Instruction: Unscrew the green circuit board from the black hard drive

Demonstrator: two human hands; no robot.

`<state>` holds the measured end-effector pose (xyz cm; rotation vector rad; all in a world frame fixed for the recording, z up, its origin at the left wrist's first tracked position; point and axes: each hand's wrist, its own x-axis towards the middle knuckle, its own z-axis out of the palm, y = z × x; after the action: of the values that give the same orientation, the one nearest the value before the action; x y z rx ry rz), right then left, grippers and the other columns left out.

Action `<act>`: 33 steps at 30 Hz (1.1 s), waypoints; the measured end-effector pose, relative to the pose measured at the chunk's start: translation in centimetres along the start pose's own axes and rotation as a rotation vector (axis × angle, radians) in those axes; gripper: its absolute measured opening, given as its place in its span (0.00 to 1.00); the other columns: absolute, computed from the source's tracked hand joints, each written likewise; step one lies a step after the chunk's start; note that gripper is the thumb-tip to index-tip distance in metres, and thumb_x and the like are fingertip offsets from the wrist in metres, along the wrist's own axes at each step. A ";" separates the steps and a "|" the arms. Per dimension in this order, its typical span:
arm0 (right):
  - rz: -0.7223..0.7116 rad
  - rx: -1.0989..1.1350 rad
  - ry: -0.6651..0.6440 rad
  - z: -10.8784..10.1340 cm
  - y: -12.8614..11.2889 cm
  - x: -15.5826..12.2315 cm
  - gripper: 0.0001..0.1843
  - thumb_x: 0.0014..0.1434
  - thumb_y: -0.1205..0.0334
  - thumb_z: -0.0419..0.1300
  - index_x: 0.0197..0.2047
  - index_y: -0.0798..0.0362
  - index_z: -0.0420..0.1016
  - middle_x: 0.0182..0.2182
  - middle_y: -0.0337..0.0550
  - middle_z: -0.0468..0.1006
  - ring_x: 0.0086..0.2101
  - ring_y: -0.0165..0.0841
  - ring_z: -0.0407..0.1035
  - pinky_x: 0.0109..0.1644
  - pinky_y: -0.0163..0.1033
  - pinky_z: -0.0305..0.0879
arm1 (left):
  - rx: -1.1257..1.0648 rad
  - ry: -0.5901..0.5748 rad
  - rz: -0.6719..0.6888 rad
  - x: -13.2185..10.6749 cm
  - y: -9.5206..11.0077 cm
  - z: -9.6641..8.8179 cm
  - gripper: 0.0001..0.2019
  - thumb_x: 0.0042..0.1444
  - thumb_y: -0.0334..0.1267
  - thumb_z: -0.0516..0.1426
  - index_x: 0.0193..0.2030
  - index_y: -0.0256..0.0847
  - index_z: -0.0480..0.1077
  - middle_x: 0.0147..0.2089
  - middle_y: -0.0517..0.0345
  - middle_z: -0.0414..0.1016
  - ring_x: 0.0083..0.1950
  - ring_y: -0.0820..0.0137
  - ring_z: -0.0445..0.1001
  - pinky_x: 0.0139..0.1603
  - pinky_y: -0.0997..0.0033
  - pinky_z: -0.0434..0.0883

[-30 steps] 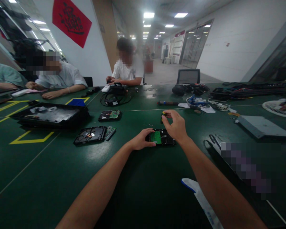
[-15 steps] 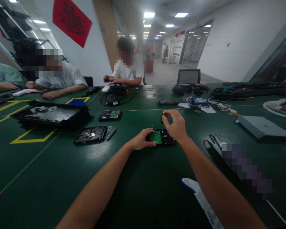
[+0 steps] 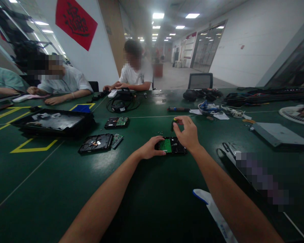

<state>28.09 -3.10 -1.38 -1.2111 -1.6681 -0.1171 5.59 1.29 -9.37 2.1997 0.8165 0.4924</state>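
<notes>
A black hard drive (image 3: 176,147) with a green circuit board (image 3: 165,145) facing up lies on the green table (image 3: 66,182) in front of me. My left hand (image 3: 150,148) presses on its left edge with curled fingers. My right hand (image 3: 187,133) hovers over its far right corner. It pinches a small screwdriver (image 3: 173,123) with a yellow cap, held upright on the drive.
An opened drive (image 3: 96,142) and another drive (image 3: 116,122) lie to the left, beside a black tray (image 3: 53,121). Tiny screws (image 3: 160,132) sit beyond the drive. Cables, tools and a grey metal case (image 3: 278,133) are to the right. Two people sit across the table.
My right hand has turned slightly on the screwdriver, which now leans a little more left. The person across the table reached a hand out to the left.
</notes>
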 end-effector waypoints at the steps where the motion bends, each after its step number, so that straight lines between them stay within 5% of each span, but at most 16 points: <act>1: 0.015 0.002 0.002 0.0 0.0 0.0 0.10 0.64 0.60 0.59 0.49 0.49 0.72 0.45 0.48 0.78 0.44 0.42 0.74 0.49 0.51 0.72 | 0.001 -0.001 0.000 0.0 0.0 0.0 0.42 0.50 0.56 0.67 0.69 0.47 0.61 0.74 0.49 0.57 0.74 0.52 0.56 0.74 0.49 0.56; 33: -0.021 0.003 -0.012 0.1 0.2 0.0 0.09 0.65 0.61 0.58 0.49 0.48 0.72 0.46 0.49 0.76 0.46 0.42 0.73 0.51 0.51 0.72 | 0.018 0.012 0.018 0.1 -0.1 0.1 0.42 0.50 0.56 0.67 0.69 0.46 0.62 0.73 0.47 0.58 0.73 0.53 0.57 0.74 0.51 0.56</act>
<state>28.15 -3.00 -1.53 -1.1948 -1.6916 -0.1208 5.67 1.34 -9.49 2.2244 0.8106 0.5096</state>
